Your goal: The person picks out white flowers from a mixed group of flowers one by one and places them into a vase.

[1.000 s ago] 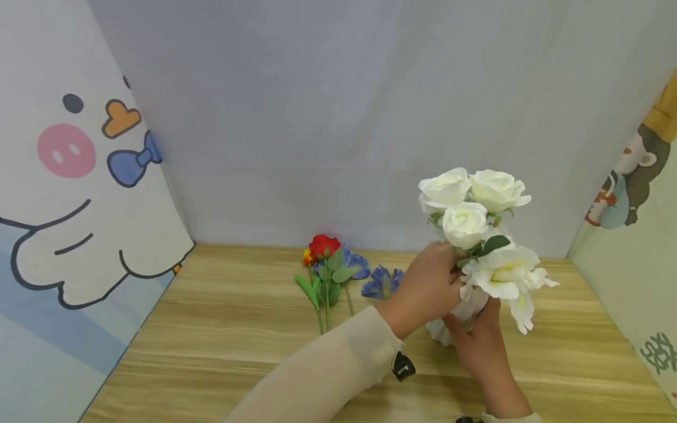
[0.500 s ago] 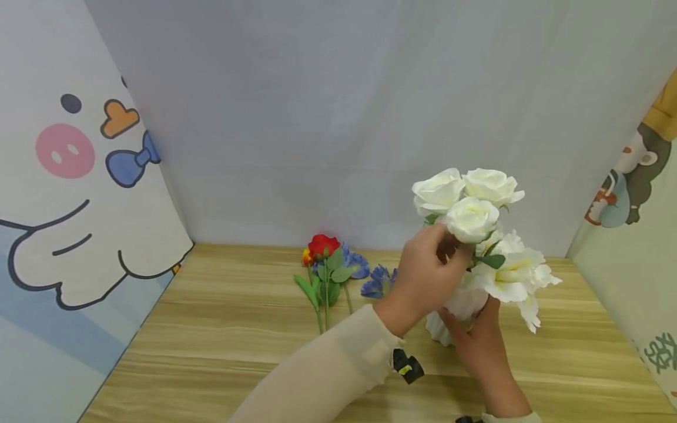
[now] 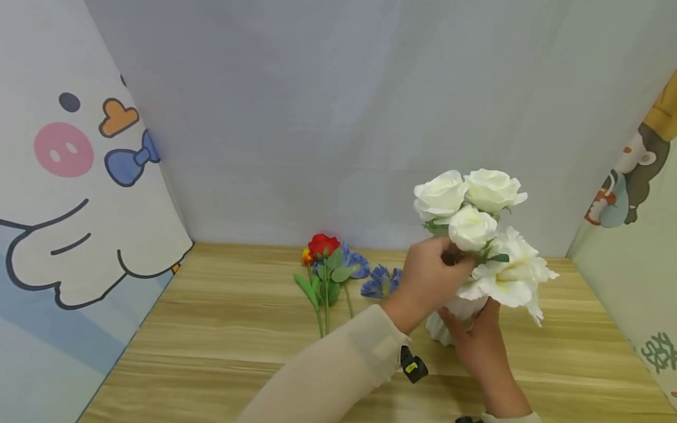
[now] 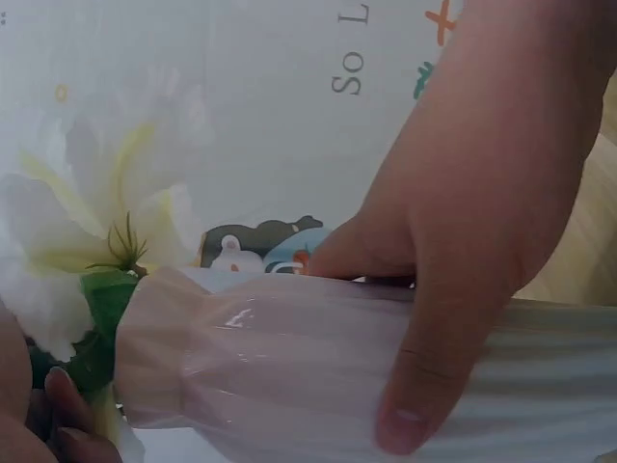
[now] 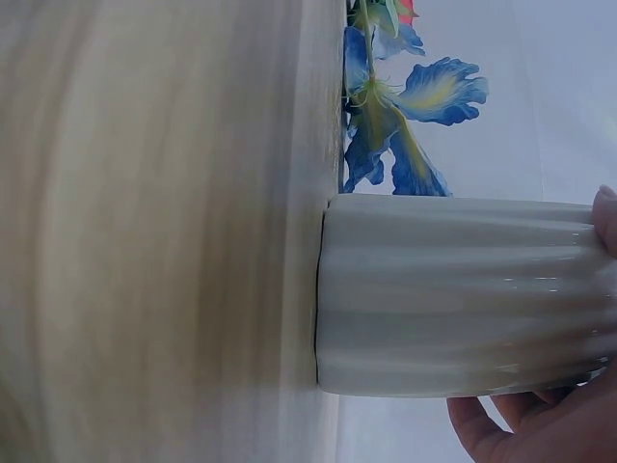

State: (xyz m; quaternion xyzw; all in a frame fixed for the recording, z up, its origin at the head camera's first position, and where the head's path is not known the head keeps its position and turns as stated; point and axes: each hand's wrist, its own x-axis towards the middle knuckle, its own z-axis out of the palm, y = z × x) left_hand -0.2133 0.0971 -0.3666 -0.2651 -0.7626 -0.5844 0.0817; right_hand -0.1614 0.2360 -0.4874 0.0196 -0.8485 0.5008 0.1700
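My left hand (image 3: 427,273) pinches the stem of a white rose (image 3: 472,228) just below its bloom, above the vase's mouth. Its fingertips (image 4: 72,415) show in the left wrist view beside green leaves. Two more white roses (image 3: 494,189) stand behind, and a white lily-like flower (image 3: 510,276) leans right. Below, a white ribbed vase (image 4: 270,352) stands upright; my right hand (image 3: 480,349) grips its side, thumb across the front. In the right wrist view, the vase's base (image 5: 386,289) meets the table, and fingers of my right hand (image 5: 564,424) wrap it. Stem ends inside the vase are hidden.
Left of the vase lie a red rose (image 3: 323,246), an orange-yellow bloom (image 3: 307,257) and blue irises (image 3: 382,283) on the wooden table (image 3: 222,317). A grey cloth (image 3: 296,117) hangs behind, with printed panels at both sides.
My left hand rises to the front rose, then dips slightly. That rose shifts a little right and lower, and the lily-like flower turns. My right hand stays on the vase.
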